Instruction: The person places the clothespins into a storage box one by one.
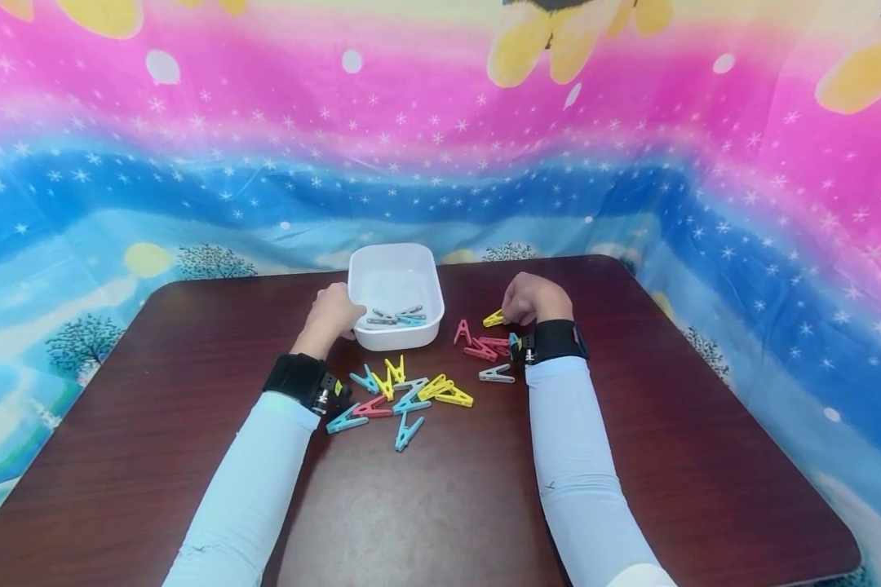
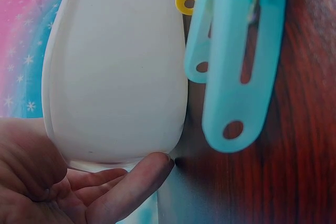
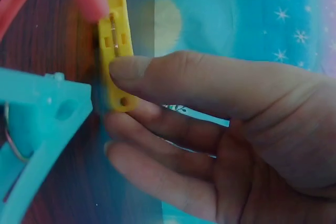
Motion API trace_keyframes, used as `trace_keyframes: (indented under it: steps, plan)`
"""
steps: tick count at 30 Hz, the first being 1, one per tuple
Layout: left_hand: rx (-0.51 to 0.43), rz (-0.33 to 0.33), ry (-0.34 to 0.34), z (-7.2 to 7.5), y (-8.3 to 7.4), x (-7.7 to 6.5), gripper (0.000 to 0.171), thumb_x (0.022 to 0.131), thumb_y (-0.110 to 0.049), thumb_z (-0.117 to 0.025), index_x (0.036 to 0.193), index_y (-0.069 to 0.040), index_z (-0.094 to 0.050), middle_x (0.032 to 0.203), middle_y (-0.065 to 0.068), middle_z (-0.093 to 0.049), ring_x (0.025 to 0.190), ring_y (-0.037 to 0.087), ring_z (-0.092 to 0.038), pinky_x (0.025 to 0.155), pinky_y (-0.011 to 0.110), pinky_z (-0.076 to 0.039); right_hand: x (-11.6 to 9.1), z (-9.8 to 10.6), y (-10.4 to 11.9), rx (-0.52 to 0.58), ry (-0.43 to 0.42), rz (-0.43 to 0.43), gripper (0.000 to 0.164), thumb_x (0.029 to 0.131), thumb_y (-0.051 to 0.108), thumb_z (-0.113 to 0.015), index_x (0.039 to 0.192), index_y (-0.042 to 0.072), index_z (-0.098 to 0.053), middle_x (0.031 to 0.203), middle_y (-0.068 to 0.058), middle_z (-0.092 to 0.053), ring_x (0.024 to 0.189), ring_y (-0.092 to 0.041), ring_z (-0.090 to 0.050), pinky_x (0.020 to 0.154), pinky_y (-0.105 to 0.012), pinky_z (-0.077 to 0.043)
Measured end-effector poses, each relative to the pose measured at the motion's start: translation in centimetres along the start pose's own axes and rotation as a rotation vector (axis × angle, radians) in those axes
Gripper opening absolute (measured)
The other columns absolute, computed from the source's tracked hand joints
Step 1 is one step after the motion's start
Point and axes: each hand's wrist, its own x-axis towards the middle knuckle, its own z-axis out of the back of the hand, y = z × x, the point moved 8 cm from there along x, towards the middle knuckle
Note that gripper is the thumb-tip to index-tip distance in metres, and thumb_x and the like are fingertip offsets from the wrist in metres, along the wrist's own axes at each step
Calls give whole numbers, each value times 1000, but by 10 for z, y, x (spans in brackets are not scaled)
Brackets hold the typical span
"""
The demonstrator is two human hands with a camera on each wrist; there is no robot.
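My left hand (image 1: pixel 334 310) holds the near left corner of a white plastic bin (image 1: pixel 404 338), thumb at the rim; in the left wrist view its fingers lie along the bin's outer wall (image 2: pixel 118 77). Grey clothespins (image 1: pixel 382 321) and a light blue one lie inside the bin. To the right, my right hand (image 1: pixel 534 297) pinches a yellow clothespin (image 3: pixel 119 35) between thumb and fingers, close over the table. Red clothespins (image 1: pixel 482 349) lie just left of that hand, with a grey clothespin (image 1: pixel 496 374) nearer me.
In front of the bin, a loose group of blue, yellow, red and grey clothespins (image 1: pixel 409 399) spreads over the dark wooden table (image 1: pixel 411 522). A patterned cloth (image 1: pixel 440 163) hangs behind the table and along its sides.
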Motion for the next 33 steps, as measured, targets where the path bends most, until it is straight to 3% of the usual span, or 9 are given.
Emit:
trace_keyframes:
  steps: [4, 9, 14, 21, 33]
  plan:
    - [-5, -4, -4, 1, 0, -1, 49, 89, -16, -59, 131, 2, -42, 111, 21, -55, 83, 31, -65, 54, 34, -57, 5, 2, 3, -39, -33, 8, 28, 76, 11, -76, 101, 7, -64, 102, -10, -58, 88, -28, -56, 71, -37, -52]
    - [-8, -12, -4, 1, 1, 0, 50, 89, -16, -59, 132, 2, -41, 113, 22, -55, 84, 32, -65, 54, 34, -57, 9, -1, 12, -69, -15, 81, 46, 73, 7, -76, 116, 12, -59, 122, -10, -51, 102, -28, -50, 80, -42, -48]
    - [1, -12, 0, 0, 1, 1, 49, 89, -16, -58, 131, 2, -41, 112, 22, -55, 82, 32, -65, 53, 34, -57, 9, -6, 18, -100, 16, 125, 38, 74, 2, -72, 110, 16, -65, 117, -7, -55, 99, -28, -51, 77, -40, -48]
    - [2, -12, -5, 1, 1, 2, 47, 89, -15, -57, 130, 3, -42, 110, 22, -56, 78, 31, -65, 53, 33, -57, 11, -5, 17, -122, -7, 112, 29, 75, 3, -71, 99, 18, -69, 108, -5, -58, 95, -26, -52, 75, -38, -48]
    - [10, -11, 1, 0, 1, 2, 47, 89, -15, -56, 131, 3, -42, 111, 22, -55, 74, 29, -66, 53, 33, -57, 13, -12, 27, -149, 19, 162, 30, 74, 8, -73, 101, 21, -69, 106, -2, -59, 94, -26, -52, 75, -39, -48]
